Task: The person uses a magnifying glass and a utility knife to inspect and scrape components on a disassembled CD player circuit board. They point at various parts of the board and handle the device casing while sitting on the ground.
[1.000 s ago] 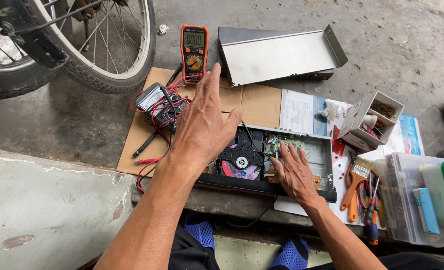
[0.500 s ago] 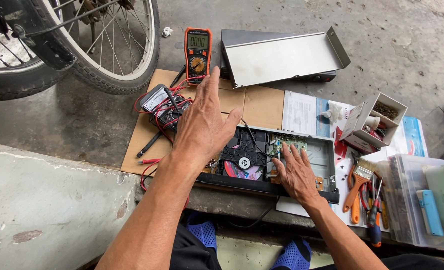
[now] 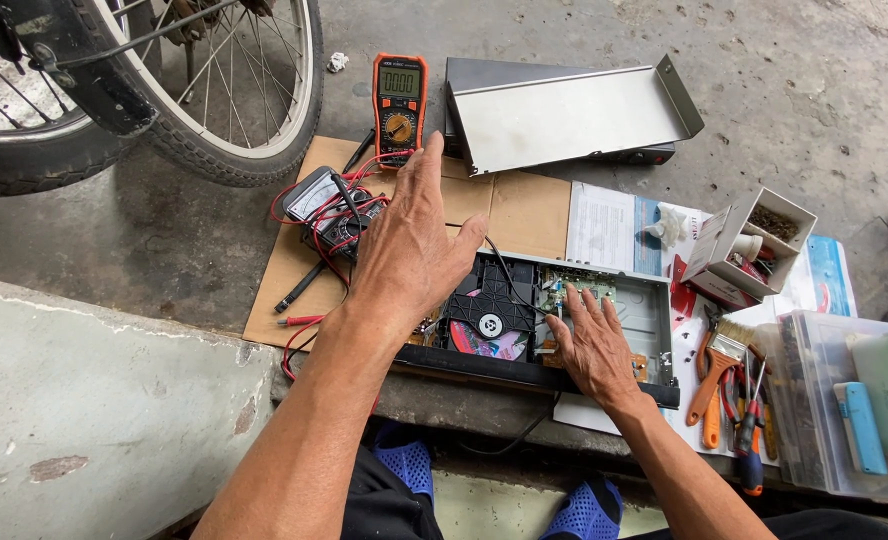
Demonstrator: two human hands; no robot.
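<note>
Left hand (image 3: 409,245) hovers open, fingers spread, over the cardboard sheet (image 3: 524,210), holding nothing; its fingertips point toward the orange multimeter (image 3: 399,95). Right hand (image 3: 594,350) rests flat and empty on the opened disc player (image 3: 649,310), beside the circuit board (image 3: 574,290).

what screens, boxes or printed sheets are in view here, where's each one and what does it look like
Orange multimeter: top centre on the floor, upright rectangle, grey screen, round dial.
Analogue meter: on the cardboard, just beyond the left hand, pale dial face, red and black leads.
Printed sheet: right of the cardboard, white with a blue edge.
Small open carton: far right, white and red, holds small parts.
Clear plastic box: right edge, green lid.
</note>
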